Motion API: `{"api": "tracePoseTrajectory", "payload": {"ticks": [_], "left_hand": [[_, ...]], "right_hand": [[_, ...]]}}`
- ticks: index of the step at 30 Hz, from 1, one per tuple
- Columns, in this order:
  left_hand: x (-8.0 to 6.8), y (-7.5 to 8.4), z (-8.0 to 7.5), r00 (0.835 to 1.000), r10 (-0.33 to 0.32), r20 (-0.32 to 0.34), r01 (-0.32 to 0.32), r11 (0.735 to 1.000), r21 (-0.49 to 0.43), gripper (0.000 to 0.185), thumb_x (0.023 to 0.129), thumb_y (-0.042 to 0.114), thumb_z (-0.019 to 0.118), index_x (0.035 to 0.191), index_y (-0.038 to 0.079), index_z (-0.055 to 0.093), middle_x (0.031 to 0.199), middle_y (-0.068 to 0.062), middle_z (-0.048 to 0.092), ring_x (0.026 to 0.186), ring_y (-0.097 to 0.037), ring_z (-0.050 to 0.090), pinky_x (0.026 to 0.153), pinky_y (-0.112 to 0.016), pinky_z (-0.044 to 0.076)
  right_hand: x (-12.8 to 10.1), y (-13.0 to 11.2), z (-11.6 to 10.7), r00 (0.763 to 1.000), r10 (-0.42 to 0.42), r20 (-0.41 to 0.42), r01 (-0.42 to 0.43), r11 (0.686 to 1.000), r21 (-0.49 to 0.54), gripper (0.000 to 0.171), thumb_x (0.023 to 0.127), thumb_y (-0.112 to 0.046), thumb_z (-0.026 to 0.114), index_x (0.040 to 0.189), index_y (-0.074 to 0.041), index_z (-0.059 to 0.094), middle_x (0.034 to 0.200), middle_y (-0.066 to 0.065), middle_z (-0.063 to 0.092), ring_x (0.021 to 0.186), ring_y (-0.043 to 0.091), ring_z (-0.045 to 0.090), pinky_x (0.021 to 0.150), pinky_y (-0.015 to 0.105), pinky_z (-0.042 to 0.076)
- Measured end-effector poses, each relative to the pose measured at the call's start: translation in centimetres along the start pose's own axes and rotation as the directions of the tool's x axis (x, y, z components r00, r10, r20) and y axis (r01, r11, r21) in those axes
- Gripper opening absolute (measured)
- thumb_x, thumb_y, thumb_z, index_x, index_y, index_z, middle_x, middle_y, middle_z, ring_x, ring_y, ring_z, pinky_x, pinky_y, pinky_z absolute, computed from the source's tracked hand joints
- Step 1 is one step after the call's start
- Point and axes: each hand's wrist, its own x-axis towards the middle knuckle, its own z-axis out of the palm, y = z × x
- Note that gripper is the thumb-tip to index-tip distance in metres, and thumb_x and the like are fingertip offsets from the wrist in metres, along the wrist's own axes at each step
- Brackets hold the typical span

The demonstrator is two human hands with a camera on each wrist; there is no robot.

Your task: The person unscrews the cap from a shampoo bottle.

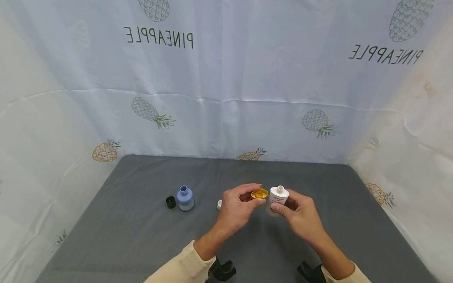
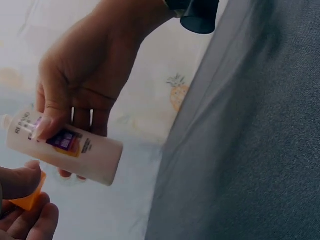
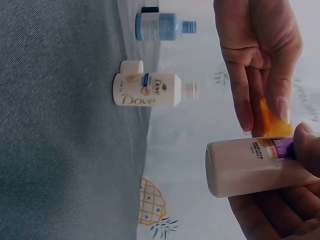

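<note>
- our left hand [image 1: 235, 210] pinches a yellow cap [image 1: 260, 193] between thumb and fingertips, held above the grey mat [image 1: 141, 236].
- our right hand [image 1: 301, 214] grips a white bottle [image 1: 277, 199], fingers curled round its body, neck open and upright, just beside the cap.
- on the mat to the left stand a blue bottle [image 1: 185, 198] with a black cap [image 1: 171, 202] beside it.
- a dove bottle [image 3: 146, 90] with its white cap [image 3: 131, 66] stands nearer our hands.

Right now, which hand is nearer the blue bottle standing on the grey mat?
Left. The left hand, pinching the yellow cap, is the one on the blue bottle's side, though apart from it. The right hand, gripping the white bottle, is farther off beyond the left hand.
</note>
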Motion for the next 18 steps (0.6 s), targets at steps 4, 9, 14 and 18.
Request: {"api": "tracePoseTrajectory", "payload": {"ticks": [4, 9, 14, 18], "left_hand": [[0.0, -0.6, 0.6, 1.0, 0.01, -0.01, -0.01, 1.0, 0.007, 0.033, 0.087, 0.005, 0.083, 0.12, 0.005, 0.077, 0.125, -0.013, 0.075, 0.112, -0.027, 0.076, 0.092, -0.025, 0.062], [0.0, -1.3, 1.2, 1.0, -0.003, -0.023, 0.004, 1.0, 0.021, 0.032, 0.086, 0.004, 0.084, 0.118, 0.006, 0.079, 0.123, -0.012, 0.076, 0.109, -0.027, 0.077, 0.09, -0.024, 0.062], [0.0, -2.0, 1.5, 0.999, -0.019, -0.032, 0.02, 0.999, 0.04, 0.032, 0.085, 0.005, 0.085, 0.117, 0.006, 0.079, 0.118, -0.013, 0.078, 0.104, -0.026, 0.078, 0.085, -0.021, 0.062], [0.1, -2.7, 1.9, 0.998, -0.049, -0.04, 0.051, 0.997, 0.06, 0.03, 0.084, 0.006, 0.085, 0.114, 0.008, 0.081, 0.113, -0.012, 0.08, 0.102, -0.025, 0.078, 0.083, -0.023, 0.063]], "right_hand": [[0.2, 0.4, 0.0, 1.0, 0.005, -0.012, -0.005, 1.0, 0.001, 0.033, 0.087, -0.001, 0.081, 0.118, 0.004, 0.072, 0.102, 0.018, 0.079, 0.092, 0.0, 0.072, 0.076, 0.02, 0.061], [0.2, 1.0, 0.1, 1.0, 0.011, -0.014, -0.011, 1.0, 0.007, 0.033, 0.088, 0.001, 0.079, 0.119, 0.005, 0.072, 0.103, 0.019, 0.079, 0.092, 0.003, 0.074, 0.077, 0.019, 0.061], [0.2, 1.4, 0.1, 0.999, 0.032, -0.013, -0.032, 0.999, 0.014, 0.032, 0.089, 0.001, 0.079, 0.119, 0.005, 0.072, 0.104, 0.019, 0.079, 0.091, 0.003, 0.074, 0.076, 0.019, 0.061], [0.1, 1.5, 0.0, 0.998, 0.055, -0.024, -0.055, 0.998, 0.013, 0.032, 0.088, 0.0, 0.079, 0.119, 0.004, 0.072, 0.104, 0.019, 0.079, 0.089, -0.002, 0.072, 0.075, 0.019, 0.06]]}}
